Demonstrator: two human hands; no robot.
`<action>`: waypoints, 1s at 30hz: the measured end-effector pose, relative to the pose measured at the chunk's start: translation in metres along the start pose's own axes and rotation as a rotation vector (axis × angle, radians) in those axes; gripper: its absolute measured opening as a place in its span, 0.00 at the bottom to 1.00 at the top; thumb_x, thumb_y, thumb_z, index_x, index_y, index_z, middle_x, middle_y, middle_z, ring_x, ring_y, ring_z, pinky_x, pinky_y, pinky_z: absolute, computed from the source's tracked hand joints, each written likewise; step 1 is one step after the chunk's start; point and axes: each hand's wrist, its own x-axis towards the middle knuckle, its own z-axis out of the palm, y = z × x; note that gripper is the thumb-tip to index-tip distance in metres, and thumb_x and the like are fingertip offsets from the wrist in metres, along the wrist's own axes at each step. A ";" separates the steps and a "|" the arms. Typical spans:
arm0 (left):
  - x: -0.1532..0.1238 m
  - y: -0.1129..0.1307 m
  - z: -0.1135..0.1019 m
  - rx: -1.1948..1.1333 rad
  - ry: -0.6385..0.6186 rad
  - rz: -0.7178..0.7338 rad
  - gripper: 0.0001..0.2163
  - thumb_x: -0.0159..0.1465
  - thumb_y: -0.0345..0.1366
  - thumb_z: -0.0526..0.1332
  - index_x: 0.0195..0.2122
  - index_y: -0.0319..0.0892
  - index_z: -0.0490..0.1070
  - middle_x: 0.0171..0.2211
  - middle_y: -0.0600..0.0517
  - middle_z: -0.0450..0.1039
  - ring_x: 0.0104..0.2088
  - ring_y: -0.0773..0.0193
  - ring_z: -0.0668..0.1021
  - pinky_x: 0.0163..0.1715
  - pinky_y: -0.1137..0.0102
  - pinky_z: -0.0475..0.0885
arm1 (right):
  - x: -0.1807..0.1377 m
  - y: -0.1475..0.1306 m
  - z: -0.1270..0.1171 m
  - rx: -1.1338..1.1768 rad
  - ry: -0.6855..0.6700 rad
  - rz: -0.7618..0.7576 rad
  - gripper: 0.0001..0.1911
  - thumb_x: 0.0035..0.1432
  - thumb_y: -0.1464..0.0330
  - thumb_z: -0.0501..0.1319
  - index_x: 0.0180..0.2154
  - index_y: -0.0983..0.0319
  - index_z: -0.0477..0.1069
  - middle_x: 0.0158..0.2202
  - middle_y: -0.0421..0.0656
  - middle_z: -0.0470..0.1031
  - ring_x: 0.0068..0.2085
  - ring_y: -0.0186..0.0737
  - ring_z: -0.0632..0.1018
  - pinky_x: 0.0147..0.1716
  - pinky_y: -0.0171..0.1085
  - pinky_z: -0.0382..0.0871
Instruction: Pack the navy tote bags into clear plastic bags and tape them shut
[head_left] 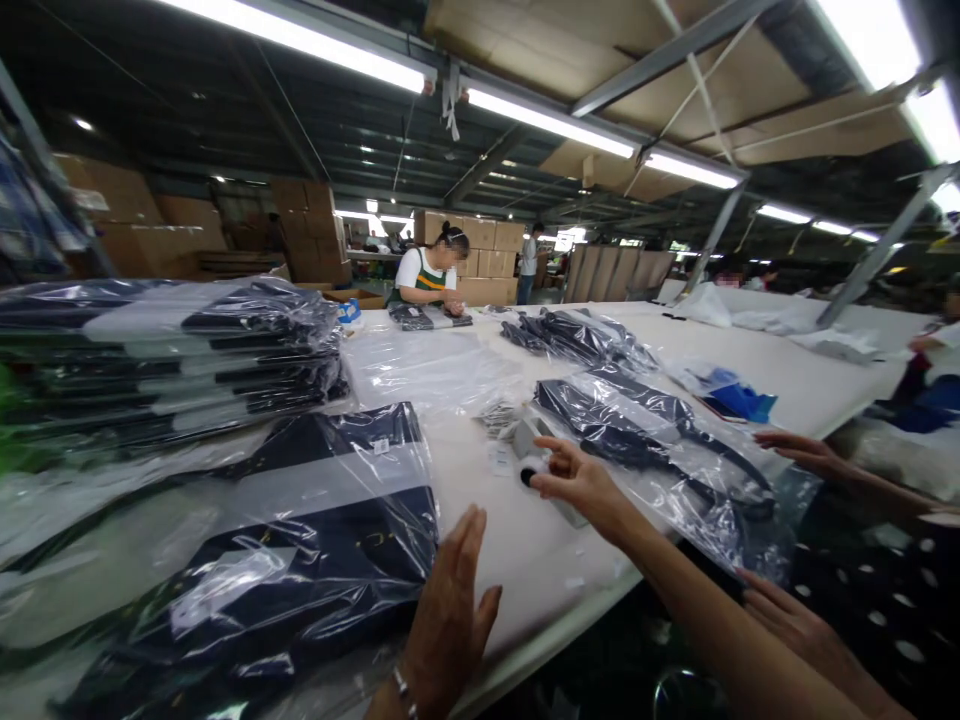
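My left hand [450, 595], with a bracelet at the wrist, has its fingers stretched out beside the right edge of a dark garment in a clear plastic bag [330, 540]. It holds nothing; whether it touches the bag I cannot tell. My right hand [589, 485] reaches forward with thumb and forefinger apart at a white roll [529, 468]. That roll sits by a pale box-like holder [534, 432] on the white table [517, 580]. Contact between the fingertips and the roll is unclear. Small pale labels [499, 460] lie just left of the roll.
Bagged dark garments are stacked [172, 350] at left; another bag [652, 430] lies right. Clear plastic sheets [435, 370] cover the table's middle. A co-worker's hands [806, 452] are close at right. Another person [431, 275] works across the table. A blue packet [739, 398] lies right.
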 end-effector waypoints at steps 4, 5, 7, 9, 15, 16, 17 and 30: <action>-0.038 -0.003 0.045 0.134 -0.098 0.295 0.31 0.57 0.23 0.55 0.64 0.39 0.61 0.60 0.44 0.68 0.61 0.58 0.69 0.55 0.66 0.72 | 0.055 0.020 -0.060 -0.381 0.291 -0.021 0.29 0.49 0.60 0.67 0.52 0.65 0.71 0.32 0.39 0.73 0.32 0.37 0.76 0.35 0.37 0.71; -0.045 -0.004 0.058 0.166 -0.056 0.346 0.28 0.58 0.25 0.56 0.62 0.40 0.64 0.58 0.45 0.71 0.59 0.58 0.70 0.54 0.66 0.71 | 0.065 0.026 -0.069 -0.458 0.327 -0.015 0.26 0.48 0.61 0.67 0.49 0.65 0.73 0.31 0.39 0.73 0.32 0.37 0.76 0.35 0.37 0.71; -0.054 -0.007 0.079 0.223 0.068 0.396 0.21 0.61 0.30 0.57 0.56 0.43 0.70 0.52 0.48 0.76 0.57 0.58 0.72 0.56 0.66 0.69 | 0.080 0.036 -0.077 -0.559 0.358 -0.013 0.22 0.46 0.65 0.68 0.45 0.64 0.76 0.30 0.39 0.74 0.32 0.39 0.76 0.37 0.38 0.69; -0.056 -0.010 0.092 0.257 0.175 0.391 0.14 0.63 0.32 0.58 0.50 0.44 0.74 0.47 0.50 0.78 0.54 0.59 0.73 0.61 0.65 0.62 | 0.088 0.045 -0.073 -0.650 0.380 -0.024 0.21 0.45 0.67 0.68 0.44 0.64 0.76 0.31 0.41 0.75 0.34 0.41 0.77 0.40 0.39 0.68; -0.049 -0.012 0.095 0.240 0.286 0.401 0.12 0.65 0.31 0.55 0.44 0.43 0.76 0.42 0.50 0.80 0.49 0.62 0.77 0.67 0.63 0.52 | 0.097 0.063 -0.045 -0.808 0.446 -0.029 0.23 0.51 0.69 0.64 0.51 0.63 0.71 0.41 0.46 0.77 0.42 0.43 0.77 0.43 0.38 0.65; -0.048 -0.011 0.095 0.232 0.292 0.405 0.12 0.65 0.30 0.55 0.43 0.43 0.76 0.41 0.50 0.80 0.48 0.62 0.77 0.67 0.63 0.52 | 0.098 0.065 -0.044 -0.820 0.453 -0.015 0.24 0.51 0.69 0.63 0.52 0.62 0.70 0.41 0.46 0.77 0.42 0.44 0.77 0.41 0.37 0.65; -0.048 -0.011 0.094 0.224 0.292 0.405 0.12 0.65 0.30 0.55 0.43 0.43 0.76 0.41 0.50 0.80 0.48 0.62 0.77 0.68 0.63 0.53 | 0.099 0.067 -0.044 -0.827 0.454 0.004 0.25 0.51 0.69 0.63 0.53 0.62 0.70 0.41 0.46 0.77 0.41 0.44 0.77 0.40 0.37 0.65; -0.054 -0.013 0.098 0.242 0.268 0.416 0.12 0.65 0.30 0.54 0.45 0.43 0.76 0.43 0.49 0.79 0.50 0.61 0.77 0.67 0.62 0.54 | 0.093 0.062 -0.055 -0.868 0.319 0.099 0.26 0.51 0.70 0.65 0.54 0.64 0.71 0.37 0.44 0.80 0.38 0.41 0.79 0.37 0.34 0.65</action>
